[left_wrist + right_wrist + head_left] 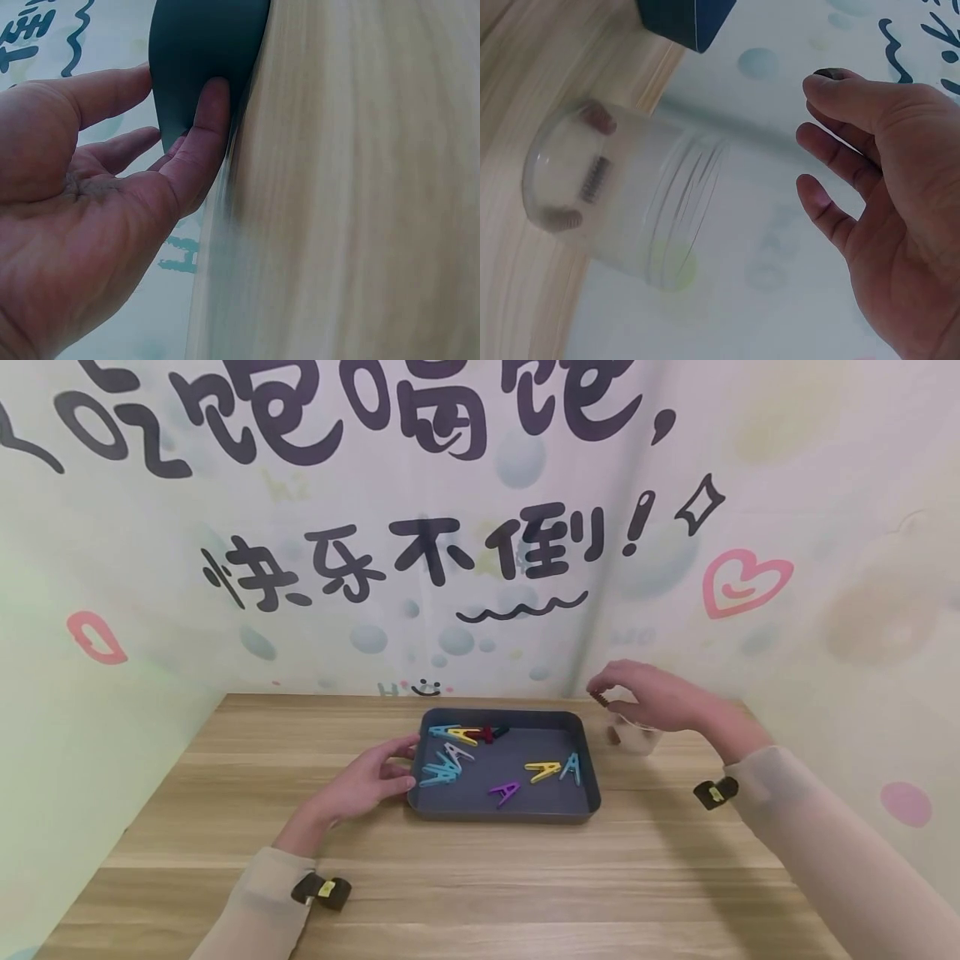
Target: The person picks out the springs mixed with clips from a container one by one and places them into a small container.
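My right hand (656,697) pinches a small dark brown ridged piece (598,698) between thumb and fingertips, above a clear plastic jar (622,195). In the right wrist view the fingers mostly hide that piece. Inside the jar lie small brown pieces (595,180), at least one ridged like a coil. With fingertips against its outer left wall, my left hand (371,781) touches a dark grey tray (502,816). The tray holds several plastic clothespins, among them a purple clothespin (506,792), a yellow clothespin (543,769) and a white clothespin (457,753).
A wood-grain table (480,893) lies beneath everything. Behind it rises a printed wall sheet (360,668) with large dark lettering, close to the back of the tray and jar. The jar stands just right of the tray.
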The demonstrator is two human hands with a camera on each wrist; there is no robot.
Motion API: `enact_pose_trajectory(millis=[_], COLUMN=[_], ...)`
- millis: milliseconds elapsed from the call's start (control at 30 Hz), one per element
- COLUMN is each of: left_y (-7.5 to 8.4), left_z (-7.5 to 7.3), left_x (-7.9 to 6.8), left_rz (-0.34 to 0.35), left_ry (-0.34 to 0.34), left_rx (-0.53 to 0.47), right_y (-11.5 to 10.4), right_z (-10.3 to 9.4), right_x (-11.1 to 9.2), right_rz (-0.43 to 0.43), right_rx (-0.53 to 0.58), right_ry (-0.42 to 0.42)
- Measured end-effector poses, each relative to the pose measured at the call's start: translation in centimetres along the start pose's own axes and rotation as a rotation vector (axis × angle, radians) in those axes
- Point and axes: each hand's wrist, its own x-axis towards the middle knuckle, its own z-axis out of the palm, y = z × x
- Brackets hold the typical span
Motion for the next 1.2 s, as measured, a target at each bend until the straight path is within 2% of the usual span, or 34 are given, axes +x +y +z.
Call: enact_pose_trajectory(millis=[300, 567, 800, 1033, 1200], left_y=[-0.1, -0.3, -0.2, -0.1, -0.1], left_z=[0.0, -0.1, -0.1, -0.1, 0.0], left_x=[0.1, 0.2, 0.1, 0.1, 0.0], left_rz=[0.001, 0.004, 0.004, 0.003, 0.001], left_ry=[-0.004, -0.007, -0.003, -0.011, -0.009], left_rx=[-0.008, -0.012, -0.011, -0.019, -0.02], right_y=[2.0, 3.4, 4.7, 5.5, 6.1], right_z=[-0.1, -0.3, -0.3, -0.1, 0.3], right_x=[-1.2, -2.1, -2.7, -3.2, -3.4], right_rz=[-0.009, 0.033, 0.038, 0.119, 0.138], right_rx=[-0.027, -0.045, -0.085, -0.113, -0.106], right_ry=[0.051, 0.075, 0.059, 0.047, 0.05])
